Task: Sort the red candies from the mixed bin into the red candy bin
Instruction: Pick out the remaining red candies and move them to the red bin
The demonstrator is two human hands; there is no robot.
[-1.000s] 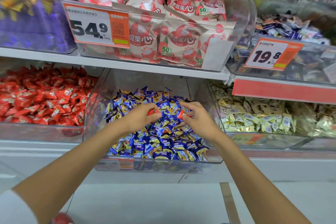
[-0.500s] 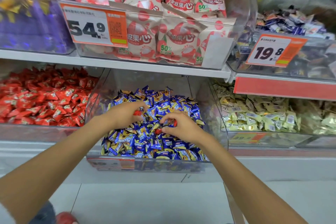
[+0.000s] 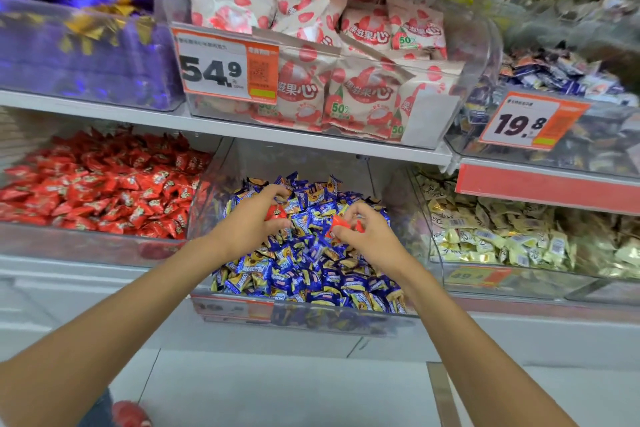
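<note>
Blue candies (image 3: 304, 274) surround left hand (image 3: 252, 220), right hand (image 3: 367, 236), each pinching red candy (image 3: 275, 212).

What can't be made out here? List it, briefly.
Head view:
- How many red candies the left hand grips: fingers cover them.
- Same for the right hand.
- Any more deeper in the mixed bin: blue wrappers bury them.
- Upper left, purple packs: blurred.

Bins (image 3: 346, 319): clear hard plastic, smooth and glossy. Red candies (image 3: 104, 198): crinkled shiny film. Blue candies (image 3: 311, 274): glossy foil-like wrap with gold glints. Pale candies (image 3: 485, 239): softer pearly sheen. Pouches (image 3: 367, 94): matt, paper look. Price tags (image 3: 225, 66): flat printed paper. Shelf (image 3: 242, 130) edge: smooth white, painted-metal look. Floor (image 3: 277, 388): smooth pale tile, low sheen.
</note>
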